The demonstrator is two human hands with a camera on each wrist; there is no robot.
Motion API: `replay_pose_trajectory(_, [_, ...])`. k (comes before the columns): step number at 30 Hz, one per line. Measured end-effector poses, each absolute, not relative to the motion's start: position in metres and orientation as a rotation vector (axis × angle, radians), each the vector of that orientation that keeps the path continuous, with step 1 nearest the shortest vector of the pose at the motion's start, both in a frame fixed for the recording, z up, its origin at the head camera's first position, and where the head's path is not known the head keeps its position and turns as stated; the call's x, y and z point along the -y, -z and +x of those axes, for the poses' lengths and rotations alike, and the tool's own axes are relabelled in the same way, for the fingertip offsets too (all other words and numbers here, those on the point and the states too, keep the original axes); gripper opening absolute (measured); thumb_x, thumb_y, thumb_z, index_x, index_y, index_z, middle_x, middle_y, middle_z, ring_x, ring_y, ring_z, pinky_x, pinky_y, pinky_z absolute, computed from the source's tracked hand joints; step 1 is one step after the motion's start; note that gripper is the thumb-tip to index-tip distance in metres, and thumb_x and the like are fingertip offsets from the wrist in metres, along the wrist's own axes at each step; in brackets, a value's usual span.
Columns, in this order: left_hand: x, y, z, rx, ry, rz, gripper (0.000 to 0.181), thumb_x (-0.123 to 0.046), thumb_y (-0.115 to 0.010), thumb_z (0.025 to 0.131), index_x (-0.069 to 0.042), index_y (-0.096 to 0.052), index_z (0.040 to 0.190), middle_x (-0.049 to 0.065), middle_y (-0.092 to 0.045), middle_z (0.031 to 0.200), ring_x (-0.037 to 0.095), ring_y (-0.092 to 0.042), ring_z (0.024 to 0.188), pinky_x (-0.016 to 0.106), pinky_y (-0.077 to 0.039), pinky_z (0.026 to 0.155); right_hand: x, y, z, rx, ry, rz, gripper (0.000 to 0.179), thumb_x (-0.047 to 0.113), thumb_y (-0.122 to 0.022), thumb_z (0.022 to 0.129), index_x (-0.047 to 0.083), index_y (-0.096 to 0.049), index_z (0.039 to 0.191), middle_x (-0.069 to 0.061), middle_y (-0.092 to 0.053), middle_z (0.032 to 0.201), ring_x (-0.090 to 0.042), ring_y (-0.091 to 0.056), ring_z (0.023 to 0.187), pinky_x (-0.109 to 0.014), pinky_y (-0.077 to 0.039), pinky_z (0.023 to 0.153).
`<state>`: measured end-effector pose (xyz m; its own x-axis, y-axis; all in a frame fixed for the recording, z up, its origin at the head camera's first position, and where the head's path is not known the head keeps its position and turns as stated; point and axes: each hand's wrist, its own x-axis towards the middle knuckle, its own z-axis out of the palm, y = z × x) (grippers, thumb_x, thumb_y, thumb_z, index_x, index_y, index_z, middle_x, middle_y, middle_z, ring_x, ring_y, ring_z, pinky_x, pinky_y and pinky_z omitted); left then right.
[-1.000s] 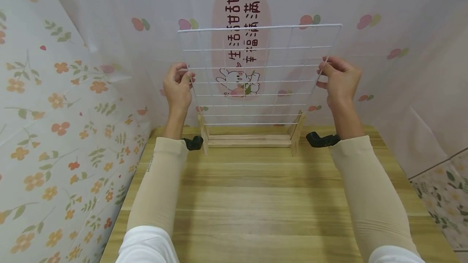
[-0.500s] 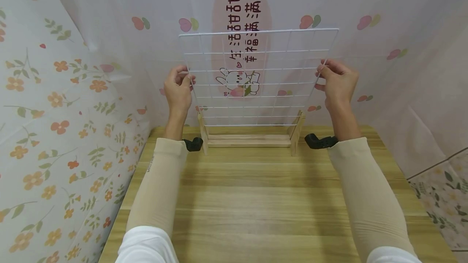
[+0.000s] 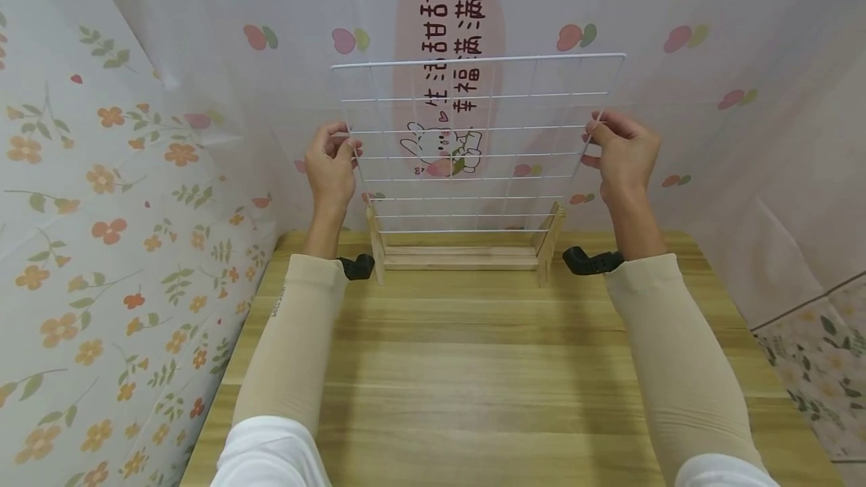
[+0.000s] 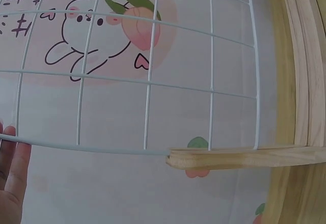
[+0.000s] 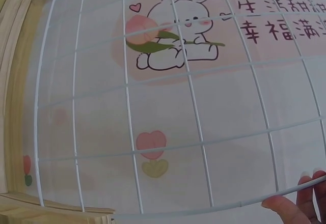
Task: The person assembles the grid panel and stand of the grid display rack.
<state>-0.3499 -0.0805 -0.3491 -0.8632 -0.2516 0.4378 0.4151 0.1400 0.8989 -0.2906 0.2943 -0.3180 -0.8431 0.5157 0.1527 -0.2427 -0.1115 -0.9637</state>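
Observation:
A white wire grid panel (image 3: 473, 60) stands up at a tilt, its lower end between the two side pieces of a pale wooden stand (image 3: 460, 264). My left hand (image 3: 330, 167) pinches the panel's left edge about halfway up, thumb in front. On the opposite edge, my right hand (image 3: 628, 152) holds the wire between thumb and fingers. The left wrist view has the panel's lower corner meeting a wooden side piece (image 4: 229, 159); my left fingertips (image 4: 19, 165) touch the edge wire. At the other corner, the right wrist view shows another side piece (image 5: 51, 211) against the edge wire.
The stand rests near the back edge of a wood-grain table (image 3: 460, 367). Close behind hangs a pale printed cloth (image 3: 284, 96) with a rabbit and lettering. A flowered cloth (image 3: 115, 269) borders the left. Black wrist devices (image 3: 591, 261) sit beside the stand's ends.
The panel's top edge has come down slightly, and my right hand has shifted a little left and down with it. My left hand has hardly moved. Both keep their hold.

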Motion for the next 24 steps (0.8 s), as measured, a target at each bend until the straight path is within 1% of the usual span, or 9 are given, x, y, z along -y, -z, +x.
replay_pose_trajectory(3, [0.081, 0.35, -0.351, 1.935, 1.775, -0.154, 0.018, -0.001, -0.056, 0.096, 0.004, -0.06, 0.112, 0.019, -0.068, 0.09, 0.016, -0.064, 0.073, 0.027, -0.054, 0.068, -0.294, 0.319, -0.291, 1.675, -1.994, -0.305, 0.017, 0.01, -0.072, 0.087, 0.005, -0.074, 0.104, -0.002, -0.068, 0.093, -0.015, -0.065, 0.081, -0.026, -0.057, 0.057])
replay_pose_trajectory(5, [0.081, 0.35, -0.351, 1.933, 1.781, -0.156, 0.017, 0.0, -0.056, 0.096, 0.004, -0.06, 0.112, 0.017, -0.068, 0.089, 0.02, -0.065, 0.074, 0.026, -0.054, 0.068, -0.294, 0.32, -0.292, 1.676, -1.992, -0.302, 0.016, 0.01, -0.072, 0.087, 0.006, -0.075, 0.102, -0.002, -0.067, 0.092, -0.015, -0.065, 0.081, -0.026, -0.057, 0.057])
replay_pose_trajectory(8, [0.081, 0.351, -0.352, 1.93, 1.794, -0.147, 0.015, 0.0, -0.057, 0.095, 0.002, -0.061, 0.109, 0.016, -0.068, 0.087, 0.021, -0.064, 0.073, 0.024, -0.053, 0.066, -0.295, 0.322, -0.293, 1.68, -1.99, -0.299, 0.014, 0.009, -0.071, 0.088, 0.006, -0.075, 0.101, -0.001, -0.067, 0.09, -0.015, -0.065, 0.081, -0.026, -0.057, 0.057])
replay_pose_trajectory(10, [0.08, 0.352, -0.352, 1.934, 1.8, -0.149, 0.014, 0.001, -0.057, 0.095, 0.002, -0.061, 0.108, 0.019, -0.068, 0.087, 0.02, -0.064, 0.073, 0.023, -0.052, 0.064, -0.296, 0.325, -0.294, 1.686, -1.992, -0.304, 0.014, 0.009, -0.071, 0.088, 0.006, -0.075, 0.101, -0.001, -0.067, 0.089, -0.016, -0.065, 0.081, -0.027, -0.057, 0.057])
replay_pose_trajectory(12, [0.08, 0.354, -0.352, 1.947, 1.805, -0.144, 0.013, 0.001, -0.057, 0.095, 0.001, -0.061, 0.107, 0.021, -0.068, 0.088, 0.02, -0.064, 0.073, 0.022, -0.052, 0.064, -0.296, 0.328, -0.294, 1.689, -1.996, -0.316, 0.014, 0.008, -0.071, 0.088, 0.005, -0.075, 0.101, -0.002, -0.068, 0.09, -0.016, -0.064, 0.082, -0.027, -0.058, 0.057])
replay_pose_trajectory(16, [0.079, 0.358, -0.352, 1.975, 1.798, -0.143, 0.014, 0.001, -0.056, 0.095, 0.002, -0.06, 0.109, 0.022, -0.068, 0.091, 0.029, -0.064, 0.079, 0.023, -0.053, 0.067, -0.298, 0.333, -0.295, 1.691, -2.002, -0.331, 0.018, 0.008, -0.07, 0.089, 0.002, -0.073, 0.105, -0.005, -0.069, 0.099, -0.016, -0.064, 0.083, -0.026, -0.058, 0.057])
replay_pose_trajectory(19, [0.079, 0.361, -0.353, 1.983, 1.783, -0.14, 0.016, 0.0, -0.056, 0.095, 0.003, -0.06, 0.11, 0.022, -0.068, 0.092, 0.032, -0.064, 0.082, 0.023, -0.053, 0.068, -0.298, 0.336, -0.296, 1.69, -2.003, -0.33, 0.022, 0.009, -0.07, 0.089, 0.001, -0.072, 0.108, -0.006, -0.069, 0.103, -0.016, -0.065, 0.084, -0.026, -0.058, 0.058])
replay_pose_trajectory(21, [0.078, 0.362, -0.353, 1.985, 1.776, -0.14, 0.016, 0.001, -0.055, 0.095, 0.004, -0.059, 0.111, 0.021, -0.068, 0.091, 0.033, -0.064, 0.082, 0.022, -0.053, 0.067, -0.299, 0.338, -0.296, 1.692, -2.003, -0.337, 0.022, 0.009, -0.07, 0.088, 0.001, -0.072, 0.108, -0.006, -0.069, 0.102, -0.015, -0.065, 0.083, -0.027, -0.058, 0.058])
replay_pose_trajectory(24, [0.079, 0.363, -0.354, 1.98, 1.775, -0.137, 0.017, 0.002, -0.055, 0.095, 0.005, -0.059, 0.111, 0.019, -0.068, 0.088, 0.029, -0.064, 0.078, 0.021, -0.052, 0.066, -0.299, 0.34, -0.297, 1.681, -2.017, -0.346, 0.018, 0.009, -0.071, 0.088, 0.002, -0.074, 0.105, -0.006, -0.07, 0.099, -0.016, -0.065, 0.082, -0.027, -0.058, 0.058])
